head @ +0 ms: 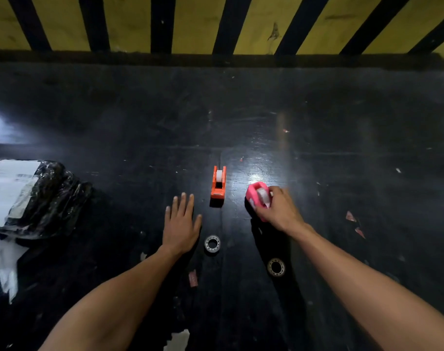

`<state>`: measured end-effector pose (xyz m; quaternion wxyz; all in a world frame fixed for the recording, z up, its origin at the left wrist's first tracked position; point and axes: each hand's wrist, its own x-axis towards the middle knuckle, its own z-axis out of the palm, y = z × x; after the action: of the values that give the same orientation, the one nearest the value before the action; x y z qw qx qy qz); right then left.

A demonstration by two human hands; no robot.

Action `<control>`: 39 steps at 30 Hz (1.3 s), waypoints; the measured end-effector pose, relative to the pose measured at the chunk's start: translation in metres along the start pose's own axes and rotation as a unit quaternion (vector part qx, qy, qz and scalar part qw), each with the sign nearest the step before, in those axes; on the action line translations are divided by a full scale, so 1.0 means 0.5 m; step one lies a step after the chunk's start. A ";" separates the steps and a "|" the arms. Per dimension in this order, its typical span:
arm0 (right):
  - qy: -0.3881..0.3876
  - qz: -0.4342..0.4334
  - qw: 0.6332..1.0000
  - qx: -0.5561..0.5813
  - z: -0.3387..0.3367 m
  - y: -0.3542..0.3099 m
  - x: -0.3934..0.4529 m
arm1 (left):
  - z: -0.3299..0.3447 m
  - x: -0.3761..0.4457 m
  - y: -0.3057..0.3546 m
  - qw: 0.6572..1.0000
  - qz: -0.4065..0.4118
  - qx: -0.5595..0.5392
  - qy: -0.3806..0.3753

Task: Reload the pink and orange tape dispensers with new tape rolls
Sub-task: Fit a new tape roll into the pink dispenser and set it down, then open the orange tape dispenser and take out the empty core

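Note:
An orange tape dispenser (218, 182) stands on the dark table with a white roll seated in it. To its right my right hand (281, 209) grips the pink tape dispenser (254, 193), tilted, with a whitish roll showing in it. My left hand (181, 221) lies flat on the table, fingers apart, just left of the orange dispenser and holding nothing. A clear tape roll (212, 244) lies beside my left wrist. Another clear tape roll (276, 267) lies under my right forearm.
A black plastic-wrapped parcel (33, 198) with a white label sits at the left edge, torn white paper (0, 272) below it. Small scraps (193, 277) dot the dark table (342, 148). A yellow and black striped wall (195, 24) borders the far side.

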<state>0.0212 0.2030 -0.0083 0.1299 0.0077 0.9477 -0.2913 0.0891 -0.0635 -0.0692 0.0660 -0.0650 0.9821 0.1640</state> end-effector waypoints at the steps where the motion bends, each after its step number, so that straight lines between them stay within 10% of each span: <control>1: 0.017 0.020 1.000 0.016 0.005 0.000 0.015 | 0.008 -0.001 -0.004 1.000 0.001 0.017 -0.005; 21: 0.122 0.138 0.983 0.001 0.019 -0.070 0.076 | -0.004 0.007 0.009 0.998 -0.034 -0.025 0.037; 24: 0.210 -0.011 0.976 -0.061 0.019 -0.091 0.063 | -0.039 0.047 0.028 0.990 -0.049 -0.120 0.056; 27: 0.152 -0.143 0.978 0.027 0.039 -0.128 0.058 | -0.072 0.091 0.071 0.955 -0.047 -0.289 0.054; 31: -0.023 -0.071 0.983 0.167 0.078 -0.174 0.052 | -0.092 0.133 0.124 0.914 -0.115 -0.390 0.000; 39: -0.049 0.086 0.912 0.398 0.106 -0.152 0.042 | -0.092 0.123 0.140 0.795 -0.205 -0.568 -0.062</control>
<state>0.0069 0.1091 -0.0140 0.1871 0.1264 0.7412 -0.6322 0.0130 -0.0196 -0.0136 0.1103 -0.2805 0.6699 0.6786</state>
